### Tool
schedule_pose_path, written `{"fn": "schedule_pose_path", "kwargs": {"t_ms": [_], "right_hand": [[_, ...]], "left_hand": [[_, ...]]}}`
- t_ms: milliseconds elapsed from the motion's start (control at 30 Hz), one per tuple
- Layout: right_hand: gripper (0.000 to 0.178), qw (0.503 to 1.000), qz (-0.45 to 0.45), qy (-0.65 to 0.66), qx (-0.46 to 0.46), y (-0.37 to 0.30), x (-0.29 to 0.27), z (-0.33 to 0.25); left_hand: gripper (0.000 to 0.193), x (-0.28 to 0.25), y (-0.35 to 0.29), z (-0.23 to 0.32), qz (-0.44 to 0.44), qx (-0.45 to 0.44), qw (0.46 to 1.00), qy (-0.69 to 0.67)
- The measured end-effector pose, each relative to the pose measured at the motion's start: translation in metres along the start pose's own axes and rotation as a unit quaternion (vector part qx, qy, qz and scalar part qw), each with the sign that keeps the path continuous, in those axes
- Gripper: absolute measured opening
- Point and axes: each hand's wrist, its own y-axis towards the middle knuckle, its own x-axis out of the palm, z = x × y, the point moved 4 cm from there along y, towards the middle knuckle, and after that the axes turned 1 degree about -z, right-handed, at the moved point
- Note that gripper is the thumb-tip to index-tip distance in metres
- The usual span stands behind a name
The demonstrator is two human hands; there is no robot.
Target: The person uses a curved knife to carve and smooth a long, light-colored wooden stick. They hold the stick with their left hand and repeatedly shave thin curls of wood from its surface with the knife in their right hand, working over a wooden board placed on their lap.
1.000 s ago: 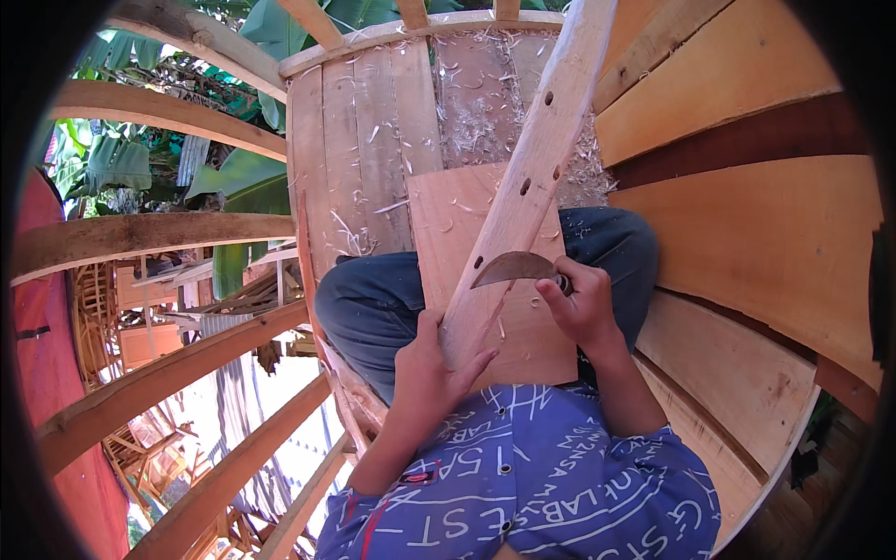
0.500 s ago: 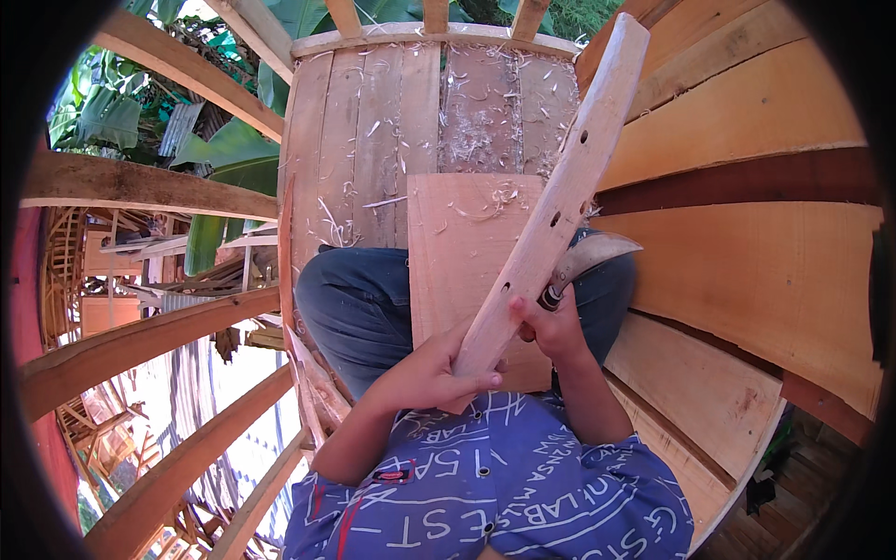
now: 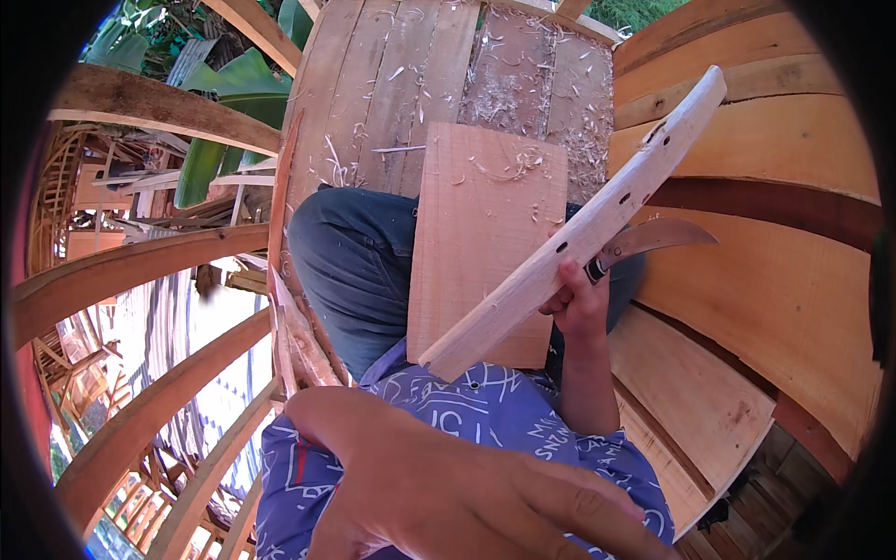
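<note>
Sitting inside a curved wooden boat hull [image 3: 775,308], you have your right hand [image 3: 577,301] closed around both a long pale wooden strip [image 3: 579,233] and the dark handle of a curved knife [image 3: 644,238]. The strip runs diagonally from just above your shirt at lower centre up to the upper right of the frame, with several small holes drilled along it. The knife blade pokes out to the right of the strip, tip pointing right and slightly down, hanging clear above the hull planks.

Your left hand [image 3: 467,495] fills the bottom centre of the frame, very close to the camera, fingers stretched toward the lower right; it holds nothing that you can see, and looks open and relaxed.

A flat square board [image 3: 485,233] lies across your lap, resting on your dark trousers [image 3: 350,261], with a few curled shavings on its upper end. The hull itself acts as the only container: its floor planks at top centre hold a scatter of wood shavings [image 3: 523,84].

To the left, the hull's rim [image 3: 280,215] drops away to open frame ribs [image 3: 140,271]. To the right, bare planks rise smoothly, leaving open room beside the blade.
</note>
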Motion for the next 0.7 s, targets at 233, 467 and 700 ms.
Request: {"fn": "schedule_pose_path", "kwargs": {"t_ms": [233, 467, 700], "right_hand": [[0.028, 0.999, -0.002, -0.046, -0.014, -0.005, -0.017, -0.011], [0.046, 0.996, -0.016, -0.068, -0.050, 0.001, 0.005, -0.022], [0.036, 0.976, 0.006, -0.187, -0.110, 0.009, -0.002, -0.029]], "left_hand": [[0.048, -0.033, -0.039, 0.013, 0.038, 0.141, 0.977, 0.159], [0.064, -0.107, -0.111, -0.047, 0.287, -0.436, 0.788, 0.328], [0.046, -0.089, -0.120, -0.087, 0.262, -0.479, 0.836, -0.057]]}}
